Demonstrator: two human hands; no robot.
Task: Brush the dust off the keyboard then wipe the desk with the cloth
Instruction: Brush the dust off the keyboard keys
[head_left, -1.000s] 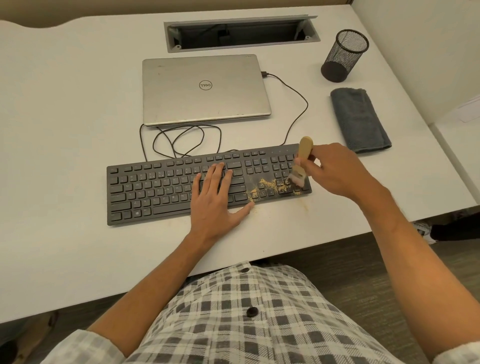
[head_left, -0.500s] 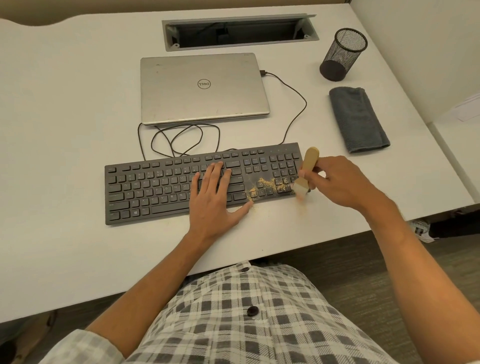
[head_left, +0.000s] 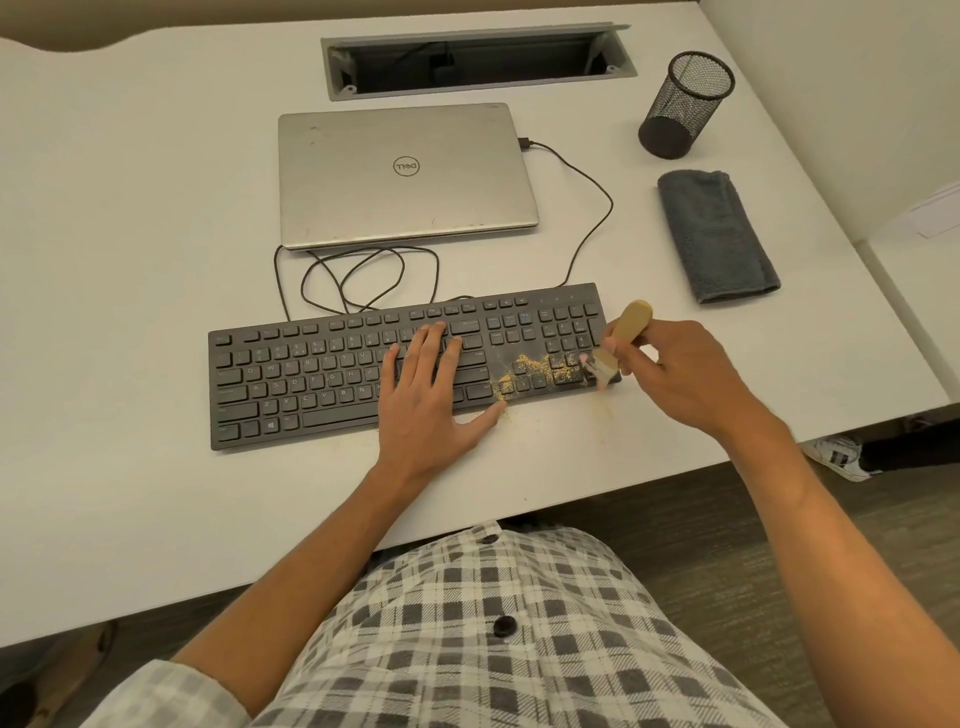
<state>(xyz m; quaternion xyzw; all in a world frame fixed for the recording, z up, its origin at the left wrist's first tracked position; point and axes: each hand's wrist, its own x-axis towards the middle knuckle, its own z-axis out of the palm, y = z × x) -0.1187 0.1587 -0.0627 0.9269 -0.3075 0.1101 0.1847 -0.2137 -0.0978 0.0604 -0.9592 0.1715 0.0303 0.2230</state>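
Observation:
A black keyboard lies across the white desk. Yellowish dust covers the keys near its right end, and some grains lie on the desk in front of it. My left hand rests flat on the middle keys with straight fingers. My right hand grips a small wooden-handled brush, whose bristles touch the keyboard's right front corner. A folded grey cloth lies to the right, behind my right hand.
A closed silver laptop sits behind the keyboard, with a coiled cable between them. A black mesh pen cup stands at the back right. A cable hatch is open at the back. The desk's front edge runs just under my wrists.
The brush has kept sweeping at the keyboard's right end, moving between the number keys and the front right corner. More dust lies on the desk in front. My left hand has stayed put.

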